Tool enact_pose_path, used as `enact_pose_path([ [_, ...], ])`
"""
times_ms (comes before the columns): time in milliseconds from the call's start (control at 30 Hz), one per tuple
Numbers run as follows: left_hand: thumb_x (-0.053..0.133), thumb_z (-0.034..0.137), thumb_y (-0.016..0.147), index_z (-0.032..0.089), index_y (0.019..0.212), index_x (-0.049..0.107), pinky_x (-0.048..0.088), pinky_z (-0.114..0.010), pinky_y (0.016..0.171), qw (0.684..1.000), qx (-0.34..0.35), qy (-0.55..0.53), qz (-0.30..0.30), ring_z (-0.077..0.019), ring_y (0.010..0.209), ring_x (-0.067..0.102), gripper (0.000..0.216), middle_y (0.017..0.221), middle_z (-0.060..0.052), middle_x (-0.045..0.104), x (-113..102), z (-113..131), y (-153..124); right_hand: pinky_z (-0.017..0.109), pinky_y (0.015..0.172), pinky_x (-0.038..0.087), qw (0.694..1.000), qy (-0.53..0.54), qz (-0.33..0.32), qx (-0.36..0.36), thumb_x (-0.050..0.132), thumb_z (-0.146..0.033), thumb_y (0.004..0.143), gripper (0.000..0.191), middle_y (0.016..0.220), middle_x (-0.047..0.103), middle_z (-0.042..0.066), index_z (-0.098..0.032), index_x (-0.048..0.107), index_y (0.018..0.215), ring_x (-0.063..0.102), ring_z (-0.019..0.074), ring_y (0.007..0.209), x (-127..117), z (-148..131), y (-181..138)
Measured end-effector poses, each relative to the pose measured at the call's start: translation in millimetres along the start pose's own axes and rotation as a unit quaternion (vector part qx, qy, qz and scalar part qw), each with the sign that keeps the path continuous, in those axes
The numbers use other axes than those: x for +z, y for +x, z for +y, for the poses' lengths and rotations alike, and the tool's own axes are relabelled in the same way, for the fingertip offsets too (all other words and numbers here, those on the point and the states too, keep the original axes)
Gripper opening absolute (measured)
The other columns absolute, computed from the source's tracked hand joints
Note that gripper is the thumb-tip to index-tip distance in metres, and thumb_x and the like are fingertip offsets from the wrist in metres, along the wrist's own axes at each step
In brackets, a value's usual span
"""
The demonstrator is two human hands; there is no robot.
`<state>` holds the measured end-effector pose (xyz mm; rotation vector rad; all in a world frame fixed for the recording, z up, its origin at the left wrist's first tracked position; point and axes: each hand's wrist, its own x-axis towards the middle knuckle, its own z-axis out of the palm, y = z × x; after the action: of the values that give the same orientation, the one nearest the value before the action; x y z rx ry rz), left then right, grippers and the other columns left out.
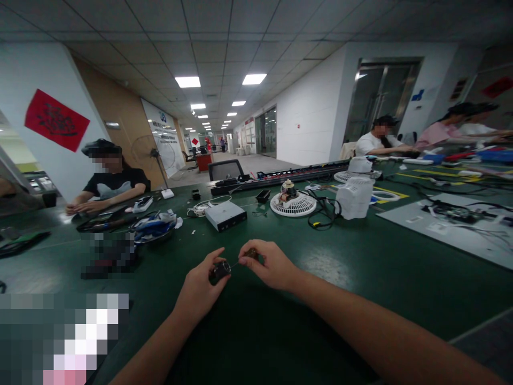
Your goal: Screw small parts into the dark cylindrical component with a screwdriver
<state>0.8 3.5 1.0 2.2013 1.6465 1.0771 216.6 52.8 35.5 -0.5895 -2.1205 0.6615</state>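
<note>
Seen from the head, the left hand (200, 289) pinches a small dark round part (222, 269), nearer the person than the silver disc drive (225, 216). The right hand (276, 266) pinches a brown tool (252, 253), maybe a screwdriver, its thin tip by the part. The part looks whole; work on it seems unfinished. Right of the drive, a bare motor (287, 191) sits on a white fan grille (294, 208), already uncovered.

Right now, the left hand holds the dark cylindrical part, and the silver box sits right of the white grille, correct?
Not quite: in the head view, the silver box sits left of the white grille. The left hand does hold the dark cylindrical part.
</note>
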Motion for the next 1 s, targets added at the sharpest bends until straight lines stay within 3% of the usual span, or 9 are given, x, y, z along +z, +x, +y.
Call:
enact_pose_path([
  [200, 0.065, 0.025, 0.081, 0.027, 0.135, 0.048, 0.058, -0.036, 0.084, 1.0, -0.007, 0.005, 0.007, -0.0192, 0.09, 0.071, 0.056, 0.108, -0.002, 0.072, -1, -2, 1, 0.027, 0.068, 0.047, 0.999, 0.033, -0.007, 0.013, 0.059, -0.026, 0.091, 0.011, 0.081, 0.069, 0.003, -0.018, 0.065, 0.092, 0.063, 0.0148, 0.072, 0, 4, 1],
  [367, 0.064, 0.021, 0.081, 0.028, 0.135, 0.047, 0.056, -0.037, 0.09, 0.999, 0.022, -0.025, -0.024, -0.0185, 0.096, 0.07, 0.057, 0.111, -0.002, 0.07, -1, -5, 1, 0.027, 0.064, 0.048, 0.986, 0.145, 0.004, 0.076, 0.054, -0.031, 0.094, 0.017, 0.081, 0.071, 0.005, -0.016, 0.062, 0.094, 0.066, 0.0164, 0.074, 1, 15, 4],
  [533, 0.065, 0.023, 0.082, 0.027, 0.137, 0.044, 0.055, -0.042, 0.093, 0.999, 0.0, -0.026, -0.032, -0.0218, 0.1, 0.07, 0.059, 0.113, -0.005, 0.07, 3, 1, 0, 0.027, 0.068, 0.048, 0.999, 0.05, 0.01, 0.015, 0.058, -0.03, 0.092, 0.014, 0.081, 0.069, 0.004, -0.017, 0.064, 0.092, 0.063, 0.015, 0.072, -2, 12, 1],
  [633, 0.066, 0.024, 0.081, 0.028, 0.138, 0.044, 0.055, -0.042, 0.092, 0.999, 0.004, -0.023, -0.046, -0.0219, 0.099, 0.07, 0.061, 0.114, -0.005, 0.07, 5, 5, -2, 0.026, 0.066, 0.047, 0.998, 0.056, 0.015, -0.006, 0.055, -0.033, 0.094, 0.019, 0.076, 0.067, 0.003, -0.016, 0.063, 0.089, 0.062, 0.0146, 0.069, -3, 8, -1],
  [833, 0.064, 0.023, 0.081, 0.027, 0.137, 0.045, 0.056, -0.04, 0.09, 0.999, 0.005, -0.006, -0.031, -0.0217, 0.098, 0.071, 0.06, 0.112, -0.004, 0.071, 6, 1, -2, 0.028, 0.067, 0.05, 0.993, 0.105, 0.039, 0.027, 0.054, -0.037, 0.095, 0.023, 0.074, 0.068, 0.003, -0.017, 0.062, 0.087, 0.066, 0.0157, 0.069, -3, 14, 0],
  [1000, 0.066, 0.023, 0.081, 0.029, 0.138, 0.044, 0.056, -0.038, 0.089, 0.999, 0.005, 0.001, -0.033, -0.0205, 0.098, 0.071, 0.062, 0.113, -0.003, 0.071, 5, -1, -3, 0.028, 0.069, 0.05, 0.996, 0.083, 0.016, 0.024, 0.056, -0.036, 0.094, 0.021, 0.078, 0.069, 0.004, -0.017, 0.063, 0.09, 0.066, 0.0162, 0.072, -3, 14, 1],
])
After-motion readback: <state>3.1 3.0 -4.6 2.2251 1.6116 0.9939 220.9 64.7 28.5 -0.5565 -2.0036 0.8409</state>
